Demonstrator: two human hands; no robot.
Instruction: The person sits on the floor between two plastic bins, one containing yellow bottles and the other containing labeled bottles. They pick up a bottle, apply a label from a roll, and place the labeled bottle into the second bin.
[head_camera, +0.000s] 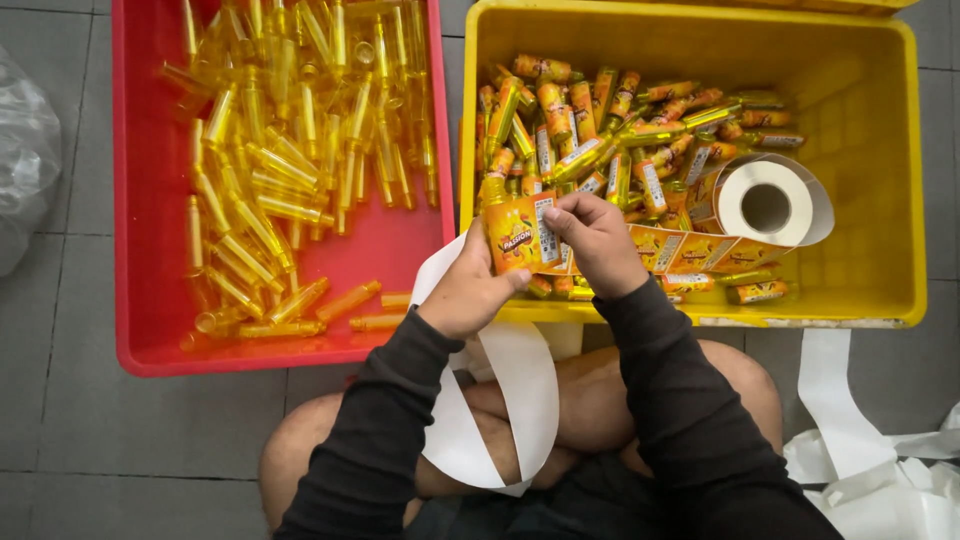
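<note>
left hand (468, 290), right hand (597, 240) | pinch labelled tube (512, 228) | over yellow crate's near rim (700, 312), apparently

Grey tiled floor (80, 420) carried a red plastic crate (150, 300) at left w/ a yellow plastic crate (900, 200) just beside it. Clear plastic bag (25, 150) lay far left; white backing-paper strips (880, 450) lay bottom right.

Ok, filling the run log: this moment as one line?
left hand: holds bottle | right hand: presses orange label on | label roll: in yellow crate
</note>
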